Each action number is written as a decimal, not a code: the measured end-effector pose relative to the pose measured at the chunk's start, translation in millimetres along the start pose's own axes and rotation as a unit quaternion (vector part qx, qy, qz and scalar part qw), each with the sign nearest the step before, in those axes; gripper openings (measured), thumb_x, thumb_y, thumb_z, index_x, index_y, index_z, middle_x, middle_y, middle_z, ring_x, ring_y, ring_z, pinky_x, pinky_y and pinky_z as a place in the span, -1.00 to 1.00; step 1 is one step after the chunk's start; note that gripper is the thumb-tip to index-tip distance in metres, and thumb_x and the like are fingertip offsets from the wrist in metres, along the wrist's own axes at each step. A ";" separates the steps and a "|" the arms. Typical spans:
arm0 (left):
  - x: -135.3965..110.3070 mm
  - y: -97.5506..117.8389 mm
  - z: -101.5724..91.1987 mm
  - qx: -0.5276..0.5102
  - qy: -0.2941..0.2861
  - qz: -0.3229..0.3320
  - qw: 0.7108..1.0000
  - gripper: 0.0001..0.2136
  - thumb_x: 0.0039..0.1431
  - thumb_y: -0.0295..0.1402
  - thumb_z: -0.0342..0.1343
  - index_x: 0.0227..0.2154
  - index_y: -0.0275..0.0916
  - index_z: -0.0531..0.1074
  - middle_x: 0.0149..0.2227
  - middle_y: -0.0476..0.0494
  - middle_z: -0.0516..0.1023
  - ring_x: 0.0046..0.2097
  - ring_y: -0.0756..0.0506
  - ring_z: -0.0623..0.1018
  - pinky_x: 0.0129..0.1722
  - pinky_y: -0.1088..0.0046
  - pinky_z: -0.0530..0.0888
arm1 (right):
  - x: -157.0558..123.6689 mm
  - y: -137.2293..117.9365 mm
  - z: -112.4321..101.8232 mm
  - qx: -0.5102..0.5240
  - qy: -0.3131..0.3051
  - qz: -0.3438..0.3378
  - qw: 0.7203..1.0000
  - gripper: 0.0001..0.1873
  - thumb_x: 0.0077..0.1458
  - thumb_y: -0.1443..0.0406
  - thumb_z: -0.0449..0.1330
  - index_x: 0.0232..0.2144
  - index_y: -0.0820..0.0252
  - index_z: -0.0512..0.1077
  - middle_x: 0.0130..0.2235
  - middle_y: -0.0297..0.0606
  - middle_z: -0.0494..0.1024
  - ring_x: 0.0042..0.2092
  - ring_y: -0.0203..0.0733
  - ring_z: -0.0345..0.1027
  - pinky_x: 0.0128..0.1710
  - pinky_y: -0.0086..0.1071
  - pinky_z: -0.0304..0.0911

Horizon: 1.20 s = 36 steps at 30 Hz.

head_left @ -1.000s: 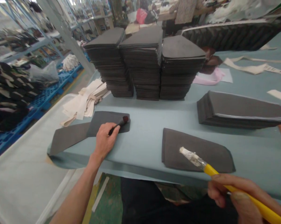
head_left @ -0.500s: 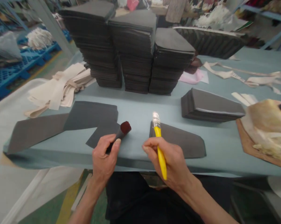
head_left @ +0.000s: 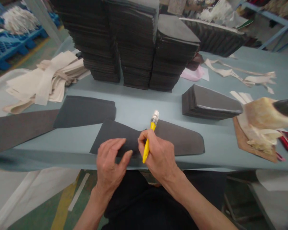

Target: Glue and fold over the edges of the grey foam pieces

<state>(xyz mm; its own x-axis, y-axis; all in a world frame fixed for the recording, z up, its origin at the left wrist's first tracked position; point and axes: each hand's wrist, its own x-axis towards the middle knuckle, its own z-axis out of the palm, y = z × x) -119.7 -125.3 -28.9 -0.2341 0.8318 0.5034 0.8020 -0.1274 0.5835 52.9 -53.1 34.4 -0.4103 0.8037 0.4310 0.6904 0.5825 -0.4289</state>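
Note:
My left hand (head_left: 111,159) lies with fingers stretched on a dark grey fabric piece (head_left: 115,135) at the table's near edge; the red-tipped tool it held is out of sight. My right hand (head_left: 158,156) is closed on a yellow-handled brush (head_left: 149,139), whose white bristles point away from me. The brush sits over the seam where that piece meets a second dark grey piece (head_left: 182,140) to the right. Both hands are close together, nearly touching.
Tall stacks of dark cut pieces (head_left: 139,41) stand at the back, with a low stack (head_left: 210,102) at right. Cream strips (head_left: 45,76) lie at left, two more grey pieces (head_left: 84,111) beside them. A glue-crusted board (head_left: 261,134) sits at right.
My left hand slid a grey piece right until it meets the other piece, and the red-tipped tool dropped from sight. My right hand with the brush came in from the right to the seam.

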 end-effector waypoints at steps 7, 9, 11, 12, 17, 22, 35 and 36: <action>29.6 -32.2 -40.4 0.265 -0.093 -0.131 0.951 -0.55 0.37 0.08 0.11 0.03 -0.19 0.55 0.02 -0.40 0.59 0.02 -0.45 0.54 0.04 -0.05 0.46 | -11.5 11.2 -4.0 -0.009 0.024 -0.019 0.999 -0.87 0.32 0.42 0.14 -0.27 0.09 0.38 -0.43 -0.38 0.59 -0.45 -0.29 0.49 -0.42 -0.43 0.17; 34.9 -29.3 -41.2 0.251 -0.110 -0.137 0.952 -0.62 0.37 0.04 0.09 -0.05 -0.15 0.55 -0.05 -0.33 0.59 -0.04 -0.40 0.55 -0.06 0.06 0.46 | -14.9 13.5 -3.7 -0.010 0.033 -0.024 0.999 -0.86 0.33 0.42 0.14 -0.27 0.09 0.38 -0.43 -0.38 0.58 -0.46 -0.29 0.47 -0.42 -0.43 0.18; 37.4 -24.5 -39.3 0.241 -0.116 -0.145 0.952 -0.67 0.39 0.01 0.06 -0.15 -0.11 0.55 -0.09 -0.28 0.58 -0.07 -0.37 0.55 -0.16 0.12 0.44 | -18.2 15.1 -3.9 -0.007 0.044 -0.030 0.999 -0.85 0.32 0.44 0.15 -0.28 0.09 0.38 -0.44 -0.39 0.56 -0.46 -0.30 0.45 -0.42 -0.43 0.18; 37.9 -22.5 -38.4 0.238 -0.118 -0.148 0.953 -0.69 0.40 -0.01 0.04 -0.20 -0.10 0.55 -0.10 -0.27 0.58 -0.06 -0.36 0.56 -0.18 0.14 0.43 | -19.8 15.8 -4.1 -0.003 0.048 -0.032 0.998 -0.84 0.32 0.44 0.15 -0.28 0.09 0.38 -0.44 -0.39 0.56 -0.46 -0.30 0.45 -0.41 -0.43 0.18; 41.1 -24.6 -41.4 0.236 -0.110 -0.192 0.946 -0.60 0.37 0.03 0.07 0.06 -0.11 0.49 0.08 -0.34 0.57 0.00 -0.38 0.59 -0.21 0.17 0.42 | -26.4 18.6 -5.6 0.033 0.054 -0.039 0.997 -0.84 0.34 0.45 0.16 -0.27 0.10 0.40 -0.39 -0.35 0.60 -0.41 -0.30 0.48 -0.39 -0.42 0.20; 49.8 -34.0 -49.1 0.213 -0.154 -0.252 0.931 -0.58 0.30 0.06 0.12 0.03 -0.10 0.51 -0.26 -0.14 0.65 -0.19 -0.30 0.63 -0.23 0.22 0.41 | -29.7 17.7 -5.5 0.057 0.084 -0.082 0.991 -0.80 0.34 0.48 0.17 -0.30 0.09 0.39 -0.43 -0.38 0.53 -0.42 -0.28 0.43 -0.39 -0.39 0.20; 88.0 -15.0 -53.0 0.142 -0.191 0.012 0.971 -0.33 0.30 0.13 0.02 0.38 -0.06 0.28 0.44 -0.39 0.34 0.44 -0.52 0.37 0.35 -0.28 0.43 | -13.8 10.8 -14.4 0.014 0.066 -0.124 0.990 -0.84 0.45 0.39 0.07 -0.16 0.05 0.41 -0.37 -0.38 0.49 -0.39 -0.26 0.42 -0.44 -0.37 0.22; 93.7 -11.4 -49.9 0.115 -0.214 0.076 0.967 -0.36 0.35 0.07 0.01 0.42 0.02 0.22 0.49 -0.31 0.27 0.50 -0.48 0.29 0.44 -0.26 0.34 | -11.4 10.6 -15.4 0.011 0.089 -0.135 0.987 -0.82 0.47 0.38 0.04 -0.17 0.06 0.40 -0.40 -0.39 0.45 -0.41 -0.26 0.40 -0.46 -0.37 0.21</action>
<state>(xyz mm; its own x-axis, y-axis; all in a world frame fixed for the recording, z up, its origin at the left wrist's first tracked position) -178.2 -72.9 43.4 0.1058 0.9666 0.2335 0.9217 -0.1835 0.3418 74.0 -57.9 37.1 -0.4647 0.5859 0.6639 0.5566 0.7764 -0.2956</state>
